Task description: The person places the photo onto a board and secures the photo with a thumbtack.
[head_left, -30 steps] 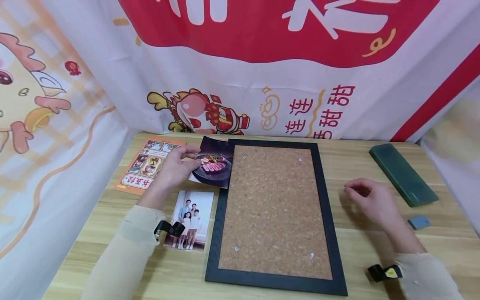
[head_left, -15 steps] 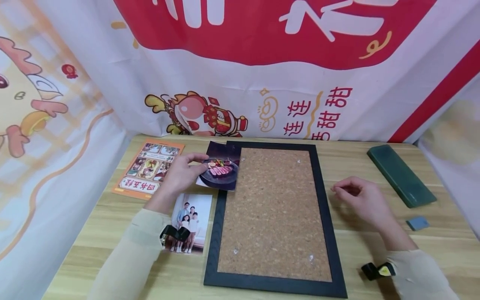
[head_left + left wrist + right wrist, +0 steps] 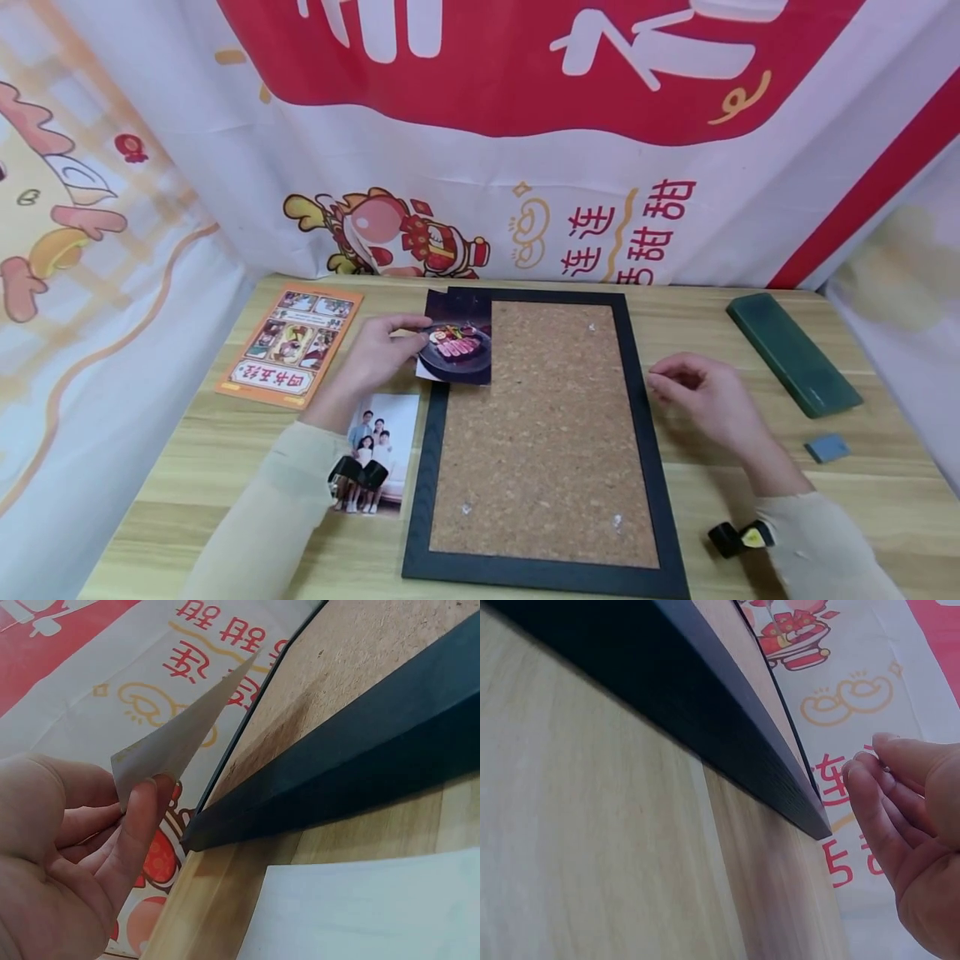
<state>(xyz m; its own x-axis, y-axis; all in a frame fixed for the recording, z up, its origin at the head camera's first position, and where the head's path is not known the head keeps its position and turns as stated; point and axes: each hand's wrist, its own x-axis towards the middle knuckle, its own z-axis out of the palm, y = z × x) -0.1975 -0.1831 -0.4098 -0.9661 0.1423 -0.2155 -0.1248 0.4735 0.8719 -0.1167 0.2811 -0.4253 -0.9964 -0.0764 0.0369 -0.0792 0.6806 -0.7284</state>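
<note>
My left hand (image 3: 386, 350) pinches the left edge of a dark food photo (image 3: 459, 354) showing sliced meat on a plate. The photo overlaps the upper left corner of a black-framed cork board (image 3: 555, 433). In the left wrist view the photo (image 3: 176, 739) is tilted, its pale back showing, raised above the frame (image 3: 352, 742). Beside the board's right edge, my right hand (image 3: 705, 400) hovers with fingers loosely bent. The right wrist view shows its thumb and fingertips apart, with nothing visible between them, near the frame's edge (image 3: 705, 697).
A family photo (image 3: 390, 442) lies left of the board, partly behind my left wrist. Farther left is an orange printed booklet (image 3: 292, 346). On the right lie a long green case (image 3: 795, 354) and a small blue block (image 3: 828, 448). Small shiny bits (image 3: 617, 522) sit near the board's corners.
My left hand has carried the food photo rightward, farther over the board's upper left corner, covering the shiny bit there. My right hand has come left, closer to the board's edge.
</note>
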